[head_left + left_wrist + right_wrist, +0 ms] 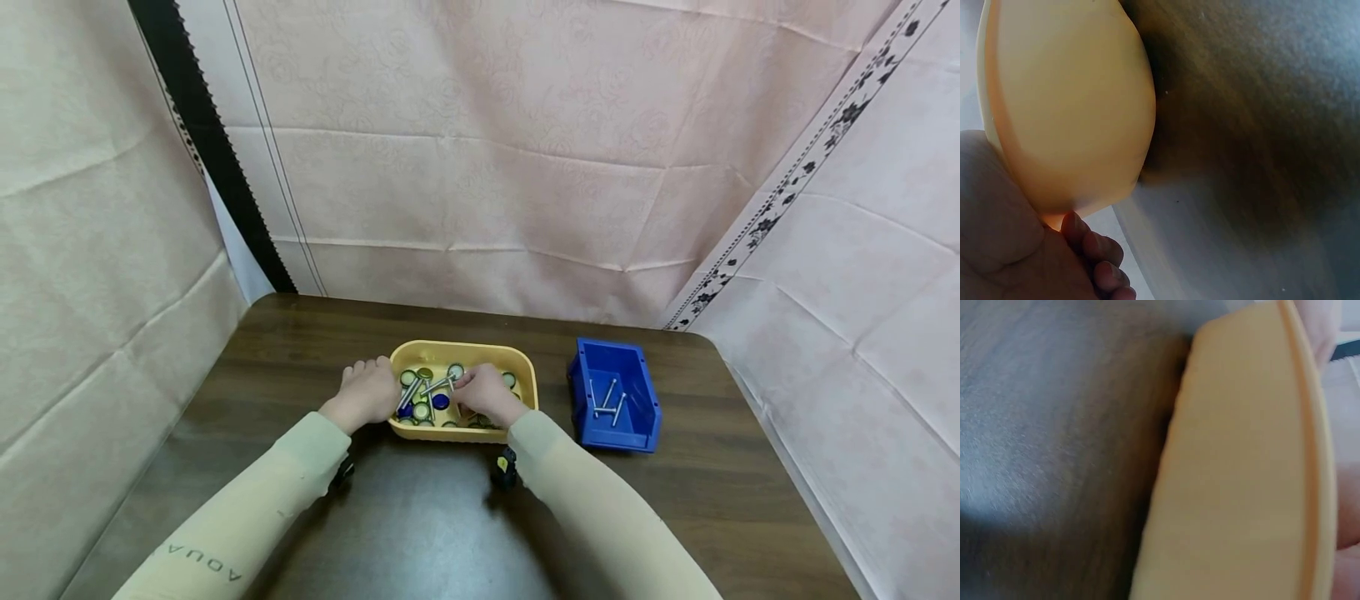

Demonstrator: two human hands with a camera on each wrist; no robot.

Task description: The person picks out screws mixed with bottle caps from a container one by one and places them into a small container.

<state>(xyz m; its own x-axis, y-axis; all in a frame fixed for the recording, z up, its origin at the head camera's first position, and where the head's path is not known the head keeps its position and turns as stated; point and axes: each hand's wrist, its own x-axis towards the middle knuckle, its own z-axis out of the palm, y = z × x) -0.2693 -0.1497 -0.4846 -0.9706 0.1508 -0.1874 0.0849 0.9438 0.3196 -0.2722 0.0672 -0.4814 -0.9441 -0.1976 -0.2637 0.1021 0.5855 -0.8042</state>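
Observation:
A yellow tray (465,434) on the table holds silver bolts (408,392) and several round caps, some greenish with pale rims, some blue (441,402). My left hand (369,392) grips the tray's left end; the left wrist view shows the palm against the yellow wall (1079,106) and the fingertips (1109,275) curled at its end. Inside the tray, my right hand (487,393) pinches a silver bolt (451,382) near the middle. The right wrist view has the tray's wall (1241,456) hiding most of that hand.
To the right of the tray stands a blue bin (617,442) with a few silver bolts (618,410) lying inside. Both rest on a dark wooden table (720,500). Pale cloth (480,200) hangs behind and at both sides.

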